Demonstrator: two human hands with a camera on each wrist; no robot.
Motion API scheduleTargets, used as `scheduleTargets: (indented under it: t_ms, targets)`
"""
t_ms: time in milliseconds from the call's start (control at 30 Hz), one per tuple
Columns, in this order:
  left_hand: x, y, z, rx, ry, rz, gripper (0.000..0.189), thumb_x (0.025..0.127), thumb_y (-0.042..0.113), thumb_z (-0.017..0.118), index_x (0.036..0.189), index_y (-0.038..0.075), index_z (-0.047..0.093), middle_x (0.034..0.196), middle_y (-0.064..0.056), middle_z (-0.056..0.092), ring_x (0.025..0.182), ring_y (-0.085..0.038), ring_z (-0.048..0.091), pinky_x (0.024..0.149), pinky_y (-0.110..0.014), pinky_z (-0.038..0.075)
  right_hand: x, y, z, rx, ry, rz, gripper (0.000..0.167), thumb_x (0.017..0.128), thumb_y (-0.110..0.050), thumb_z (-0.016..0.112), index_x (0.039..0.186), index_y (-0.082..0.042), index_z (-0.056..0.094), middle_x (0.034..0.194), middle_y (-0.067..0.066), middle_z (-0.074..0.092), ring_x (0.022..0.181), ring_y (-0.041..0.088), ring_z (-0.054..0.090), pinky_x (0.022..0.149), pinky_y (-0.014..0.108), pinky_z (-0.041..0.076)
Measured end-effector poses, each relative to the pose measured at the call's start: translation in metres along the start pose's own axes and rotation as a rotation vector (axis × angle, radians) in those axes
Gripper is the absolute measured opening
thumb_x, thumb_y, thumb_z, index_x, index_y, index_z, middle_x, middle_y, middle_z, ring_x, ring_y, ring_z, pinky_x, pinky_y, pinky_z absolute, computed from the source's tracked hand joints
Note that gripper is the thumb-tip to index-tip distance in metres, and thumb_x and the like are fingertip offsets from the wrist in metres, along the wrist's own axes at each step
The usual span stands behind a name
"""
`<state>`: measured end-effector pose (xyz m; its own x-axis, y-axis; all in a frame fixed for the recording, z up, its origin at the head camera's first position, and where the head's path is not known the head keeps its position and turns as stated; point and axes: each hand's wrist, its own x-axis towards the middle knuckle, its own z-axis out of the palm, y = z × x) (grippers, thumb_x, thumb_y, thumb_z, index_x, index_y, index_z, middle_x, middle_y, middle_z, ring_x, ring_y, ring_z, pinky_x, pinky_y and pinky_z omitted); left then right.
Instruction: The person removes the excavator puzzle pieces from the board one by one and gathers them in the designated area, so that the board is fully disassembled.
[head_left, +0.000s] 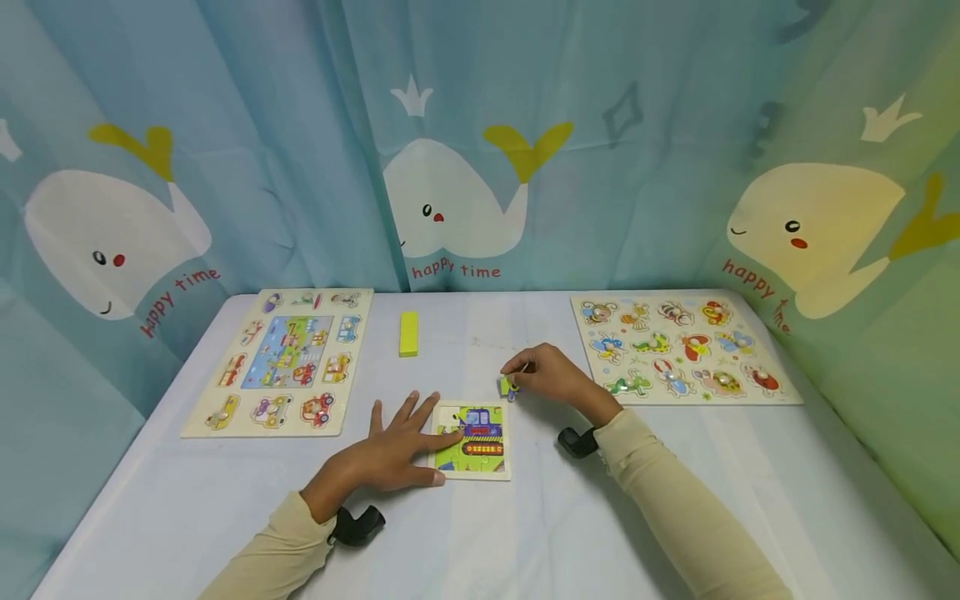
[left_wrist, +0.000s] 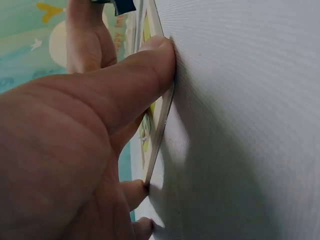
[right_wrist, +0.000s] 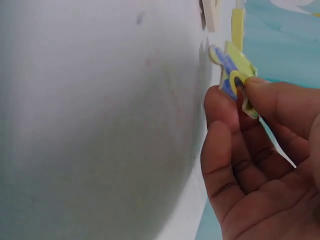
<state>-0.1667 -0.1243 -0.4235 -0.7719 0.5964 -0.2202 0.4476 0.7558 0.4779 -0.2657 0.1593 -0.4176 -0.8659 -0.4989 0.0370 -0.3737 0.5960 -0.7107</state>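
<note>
A small square jigsaw puzzle (head_left: 480, 476) with a blue digger-like vehicle on red tracks lies in a pale frame on the table. My left hand (head_left: 390, 454) rests spread over its left side, fingers straight, the index finger reaching onto the picture. In the left wrist view, the thumb (left_wrist: 145, 62) presses on the frame's edge (left_wrist: 161, 117). Just beyond the puzzle's top right corner, my right hand (head_left: 553, 377) pinches a green, blue and yellow jigsaw piece (right_wrist: 228, 67) between thumb and fingertips. The fingers partly hide that piece.
A yellow block (head_left: 408, 334) lies beyond the puzzle. To the left is a vehicle peg board (head_left: 247, 401); at the back right, an insect peg board (head_left: 660, 397). Curtains (head_left: 315, 208) with whale prints stand behind the white-covered table (head_left: 600, 542). Each wrist wears a black device.
</note>
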Motion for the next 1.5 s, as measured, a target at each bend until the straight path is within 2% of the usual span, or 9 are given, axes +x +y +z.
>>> scheduleTargets:
  t_ms: [233, 367, 633, 833, 1000, 1133, 1300, 1500]
  targets:
    - [0.005, 0.003, -0.002, 0.027, 0.02, -0.005, 0.06, 0.086, 0.04, 0.073, 0.142, 0.03, 0.053, 0.161, -0.016, 0.01, 0.145, -0.04, -0.002, 0.1, -0.069, -0.017, 0.001, 0.002, -0.002, -0.066, -0.002, 0.091, 0.013, 0.091, -0.002, 0.066, 0.099, -0.002, 0.075, 0.09, 0.003, 0.07, 0.073, 0.013, 0.058, 0.063, 0.028, 0.048]
    - [0.007, 0.005, -0.004, 0.011, 0.018, 0.006, 0.061, 0.084, 0.034, 0.076, 0.141, 0.029, 0.054, 0.161, -0.018, 0.007, 0.146, -0.039, -0.002, 0.102, -0.068, -0.015, 0.001, -0.001, -0.002, -0.115, -0.005, 0.13, 0.012, 0.09, -0.002, 0.066, 0.099, -0.001, 0.075, 0.091, 0.004, 0.069, 0.079, 0.015, 0.06, 0.067, 0.03, 0.05]
    - [0.01, 0.016, -0.007, -0.007, -0.091, 0.07, 0.068, 0.091, 0.024, 0.067, 0.151, 0.034, 0.038, 0.161, -0.016, -0.006, 0.146, -0.035, -0.01, 0.106, -0.066, -0.01, -0.001, -0.002, 0.0, -0.179, 0.009, 0.154, 0.01, 0.09, -0.002, 0.066, 0.096, -0.002, 0.075, 0.091, 0.005, 0.067, 0.083, 0.017, 0.061, 0.07, 0.032, 0.05]
    - [0.012, 0.016, -0.007, -0.008, -0.167, 0.046, 0.063, 0.094, 0.024, 0.058, 0.152, 0.034, 0.035, 0.162, -0.012, -0.009, 0.145, -0.033, -0.013, 0.107, -0.065, -0.007, -0.002, -0.001, 0.0, -0.18, 0.013, 0.154, 0.01, 0.09, -0.002, 0.066, 0.097, -0.002, 0.074, 0.091, 0.005, 0.063, 0.083, 0.018, 0.058, 0.07, 0.033, 0.049]
    - [0.014, 0.013, -0.006, 0.004, -0.183, 0.032, 0.06, 0.094, 0.028, 0.054, 0.151, 0.034, 0.037, 0.162, -0.009, -0.01, 0.145, -0.03, -0.016, 0.107, -0.064, -0.009, 0.001, -0.004, -0.001, -0.187, 0.04, 0.16, 0.016, 0.093, -0.005, 0.063, 0.106, 0.002, 0.07, 0.092, 0.007, 0.063, 0.083, 0.019, 0.057, 0.07, 0.033, 0.048]
    - [0.015, 0.01, -0.004, 0.026, -0.194, 0.054, 0.061, 0.096, 0.041, 0.056, 0.152, 0.034, 0.034, 0.161, -0.01, -0.012, 0.144, -0.031, -0.019, 0.106, -0.065, -0.009, 0.002, -0.01, -0.002, -0.164, 0.043, 0.139, 0.018, 0.094, -0.004, 0.062, 0.108, 0.004, 0.069, 0.092, 0.008, 0.064, 0.081, 0.019, 0.058, 0.068, 0.032, 0.049]
    - [0.013, 0.009, -0.003, 0.07, -0.2, 0.058, 0.077, 0.086, 0.06, 0.062, 0.153, 0.036, 0.03, 0.161, -0.009, -0.014, 0.144, -0.032, -0.021, 0.105, -0.067, -0.009, 0.005, -0.02, 0.003, -0.12, -0.013, 0.063, 0.018, 0.094, -0.004, 0.062, 0.109, 0.002, 0.07, 0.091, 0.006, 0.065, 0.073, 0.014, 0.056, 0.063, 0.028, 0.049]
    - [0.014, 0.01, -0.002, 0.111, -0.201, 0.059, 0.087, 0.081, 0.065, 0.066, 0.154, 0.036, 0.029, 0.161, -0.008, -0.015, 0.144, -0.032, -0.021, 0.105, -0.068, -0.008, 0.005, -0.027, 0.014, -0.088, -0.087, -0.039, 0.017, 0.093, -0.003, 0.063, 0.107, 0.0, 0.072, 0.095, 0.003, 0.068, 0.075, 0.009, 0.055, 0.067, 0.025, 0.048]
